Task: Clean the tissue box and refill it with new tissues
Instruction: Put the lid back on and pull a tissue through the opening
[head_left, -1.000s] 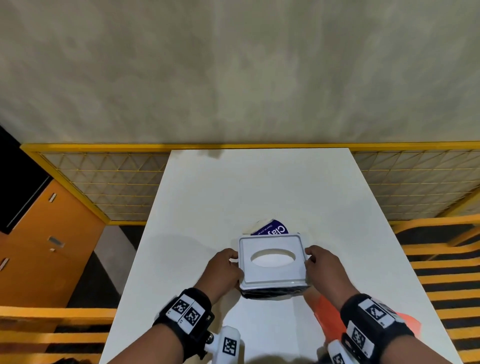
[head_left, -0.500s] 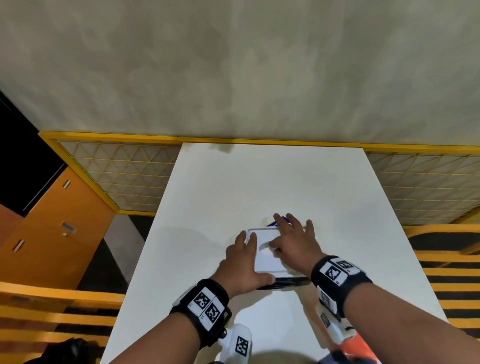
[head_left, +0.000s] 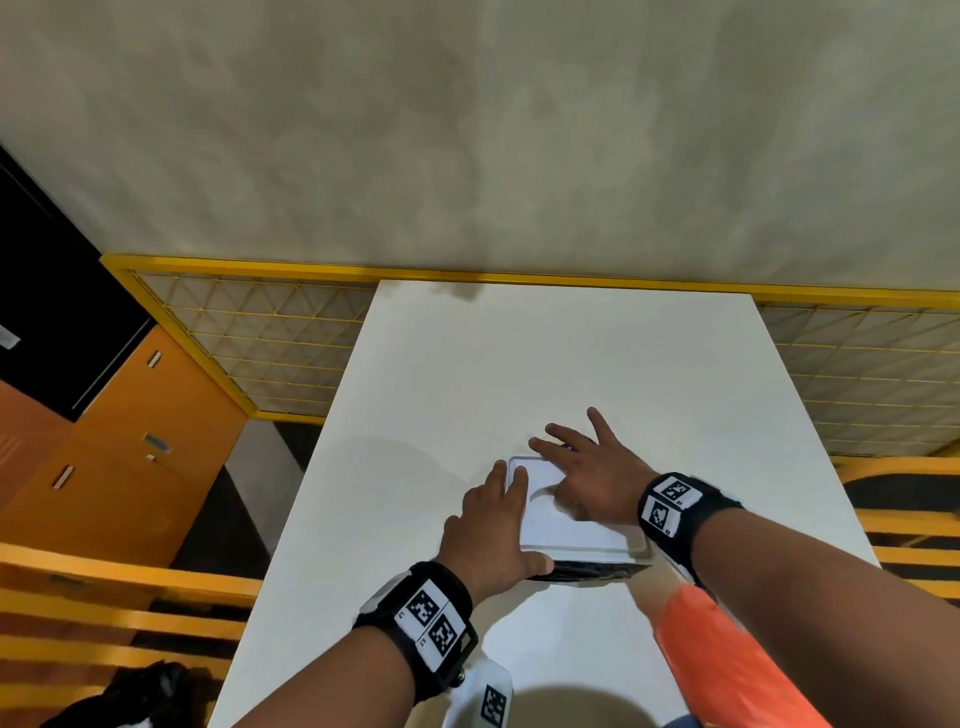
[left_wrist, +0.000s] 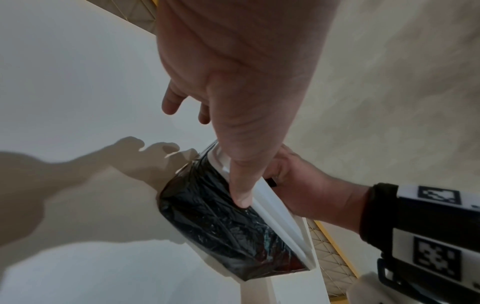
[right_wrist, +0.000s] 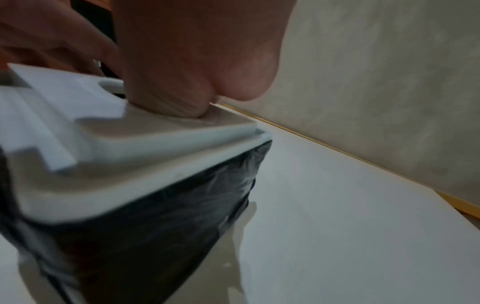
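Note:
The tissue box has a white lid (head_left: 571, 530) and a glossy black body (head_left: 592, 571), and it stands on the white table (head_left: 519, 364). My left hand (head_left: 493, 525) lies on the lid's left edge with straight fingers. Its thumb presses the near side just under the rim (left_wrist: 241, 197). My right hand (head_left: 592, 467) rests palm down on the lid (right_wrist: 155, 139), fingers spread and reaching past the far edge. It covers most of the oval opening. A sliver of the purple tissue pack (head_left: 567, 446) shows under its fingers; the rest is hidden.
Something orange (head_left: 727, 660), cloth-like, lies at the table's near right under my right forearm. A yellow mesh fence (head_left: 260, 338) runs behind and beside the table. An orange cabinet (head_left: 130, 457) stands to the left. The far half of the table is bare.
Both hands left the lid's sides and came onto its top. My right hand slid across the opening and reached past the far edge. The box stayed in place.

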